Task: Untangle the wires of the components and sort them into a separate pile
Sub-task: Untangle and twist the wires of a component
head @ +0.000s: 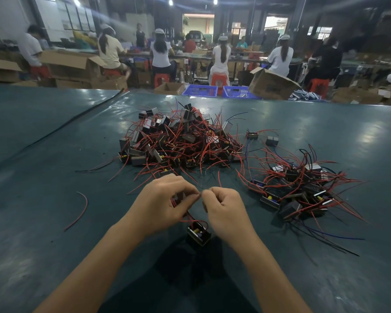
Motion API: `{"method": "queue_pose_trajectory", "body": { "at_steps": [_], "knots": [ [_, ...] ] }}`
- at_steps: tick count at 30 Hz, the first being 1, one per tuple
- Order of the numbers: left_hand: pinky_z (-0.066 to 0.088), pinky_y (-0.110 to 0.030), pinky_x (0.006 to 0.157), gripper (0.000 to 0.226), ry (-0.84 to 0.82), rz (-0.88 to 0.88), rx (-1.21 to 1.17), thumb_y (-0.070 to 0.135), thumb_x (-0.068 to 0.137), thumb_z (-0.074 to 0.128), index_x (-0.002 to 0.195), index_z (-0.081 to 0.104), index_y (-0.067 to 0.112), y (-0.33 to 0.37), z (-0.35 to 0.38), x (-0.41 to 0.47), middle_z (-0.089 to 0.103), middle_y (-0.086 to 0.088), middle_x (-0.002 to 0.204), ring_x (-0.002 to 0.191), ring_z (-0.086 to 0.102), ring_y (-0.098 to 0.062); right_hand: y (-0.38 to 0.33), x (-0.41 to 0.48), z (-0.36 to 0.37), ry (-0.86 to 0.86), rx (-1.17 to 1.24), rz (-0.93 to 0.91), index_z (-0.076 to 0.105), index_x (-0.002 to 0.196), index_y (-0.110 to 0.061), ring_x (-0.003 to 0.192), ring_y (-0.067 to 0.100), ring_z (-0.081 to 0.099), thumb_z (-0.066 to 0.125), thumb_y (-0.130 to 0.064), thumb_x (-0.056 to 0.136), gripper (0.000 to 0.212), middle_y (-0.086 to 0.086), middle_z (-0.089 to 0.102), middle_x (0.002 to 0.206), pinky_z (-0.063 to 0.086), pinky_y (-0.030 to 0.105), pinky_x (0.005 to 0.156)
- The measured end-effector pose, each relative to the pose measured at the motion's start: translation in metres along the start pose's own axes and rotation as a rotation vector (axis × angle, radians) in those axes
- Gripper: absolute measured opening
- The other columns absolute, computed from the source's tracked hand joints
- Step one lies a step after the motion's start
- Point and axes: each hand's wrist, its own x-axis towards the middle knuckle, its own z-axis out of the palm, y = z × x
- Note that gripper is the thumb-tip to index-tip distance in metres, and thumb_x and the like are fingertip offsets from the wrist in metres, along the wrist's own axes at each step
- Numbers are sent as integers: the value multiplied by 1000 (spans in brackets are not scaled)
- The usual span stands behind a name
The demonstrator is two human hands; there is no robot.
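Pretty dim hall, honestly. Your light comes from ceiling lamps along the top and a blown-out doorway at top centre, leaving glare patches on the table. A dark shadow pools under your left hand and right hand. Frame edges bend fisheye-style, and the background workers look soft.

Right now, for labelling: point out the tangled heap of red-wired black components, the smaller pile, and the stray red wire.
Tangled heap [181, 143]: head view, heap's middle.
Smaller pile [303, 188]: head view, pile's middle.
Stray red wire [84, 211]: head view, mid-length.
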Motion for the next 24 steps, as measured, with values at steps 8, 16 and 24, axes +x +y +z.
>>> {"method": "queue_pose_trajectory", "body": {
  "at_steps": [8,16,24],
  "knots": [
    [52,-36,62,8,-64,-281,-350,9,88,69,85,73,15,-3,-3,2,70,-1,72,66,64,-25,8,1,-21,12,-157,-358,67,87,-31,65,8,57,71,-24,87,8,-18,62,79,41,12,57],
    [53,-40,65,5,-109,-282,-371,10,87,71,86,74,14,0,-2,1,68,-3,71,66,63,-25,1,-5,-23,-2,-388,-430,58,90,-28,63,7,52,60,-33,93,7,-22,52,79,49,34,57],
    [54,-41,66,6,-113,-279,-328,8,86,71,87,73,14,1,-3,1,69,-2,70,66,64,-22,-1,-9,-21,-29,-528,-377,49,93,-35,72,5,52,52,-41,97,7,-20,50,82,40,24,59]
  ]
}}
